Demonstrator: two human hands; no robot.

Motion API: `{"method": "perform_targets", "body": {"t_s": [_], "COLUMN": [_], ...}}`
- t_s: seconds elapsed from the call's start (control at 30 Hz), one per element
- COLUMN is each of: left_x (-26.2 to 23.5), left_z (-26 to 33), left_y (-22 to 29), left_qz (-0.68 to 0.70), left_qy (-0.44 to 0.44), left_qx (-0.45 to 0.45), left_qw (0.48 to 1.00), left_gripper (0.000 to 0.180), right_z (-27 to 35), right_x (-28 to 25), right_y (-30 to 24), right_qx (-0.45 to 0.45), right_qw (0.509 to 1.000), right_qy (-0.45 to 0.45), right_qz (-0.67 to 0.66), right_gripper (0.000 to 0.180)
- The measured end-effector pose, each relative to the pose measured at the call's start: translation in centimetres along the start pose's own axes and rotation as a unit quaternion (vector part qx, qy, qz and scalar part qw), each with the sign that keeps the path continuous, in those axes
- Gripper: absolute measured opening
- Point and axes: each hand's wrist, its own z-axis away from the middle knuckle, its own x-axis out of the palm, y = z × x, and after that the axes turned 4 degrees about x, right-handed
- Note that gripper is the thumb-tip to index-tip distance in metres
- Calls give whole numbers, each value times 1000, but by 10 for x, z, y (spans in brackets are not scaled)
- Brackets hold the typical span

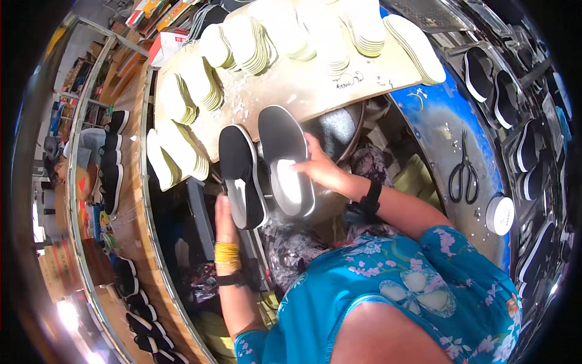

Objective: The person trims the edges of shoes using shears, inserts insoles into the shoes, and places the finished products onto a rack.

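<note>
- Two black fabric slip-on shoes w/ white rubber soles are held side by side, just in front of the pale wooden surface (315,91), toes pointing away from the person.
- Left shoe (240,173) is gripped at its heel end by the left hand (223,212); fingers are wrapped under the shoe, mostly hidden, so exact spread can't be told.
- Right shoe (285,158) is steadied by the right hand (321,170); white insole (290,185) is visible inside the opening; fingers are pressed together at the shoe's rim, tips on the insole edge.
- Shoes are close, nearly touching along their inner sides.
- Yellow rubber bands (227,252) and a dark strap are worn on the left wrist; black watch (371,195) on the right wrist.
- Stacks of cream-white foam insoles (248,45) are fanned over the surface, well beyond the shoes.
- Black-handled scissors (464,173) and a white tape roll (500,213) lie on the blue metal panel to the right, well apart from both hands.
- More black shoes (479,73) are racked far right, and along the left shelf (112,164).
</note>
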Motion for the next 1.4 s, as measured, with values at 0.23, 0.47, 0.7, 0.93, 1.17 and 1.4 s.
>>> {"method": "perform_targets", "body": {"t_s": [0.23,0.47,0.7,0.93,1.17,1.4], "left_x": [33,-106,-131,-153,-149,-128], "left_z": [-10,-45,-146,-171,-174,-165], "left_y": [44,134,123,107,94,96], "left_qz": [-179,-409,-641,-590,-599,-634], "left_qy": [-186,-240,-4,-87,-71,-33], "left_qx": [-22,-3,246,217,234,264], "left_qw": [966,880,727,773,762,727], "left_gripper": [57,45,62,50,43,37], "right_z": [-19,-46,-129,-164,-150,-60], "right_x": [-27,-24,158,196,196,63], "right_y": [-9,-126,-137,-115,-117,-200], "right_qx": [2,-68,-436,-512,-498,-307], "right_qw": [995,927,686,596,629,934], "right_qy": [-49,-11,-226,-247,-174,76], "right_qz": [83,370,538,568,570,166], "right_gripper": [83,49,37,20,9,18]}}
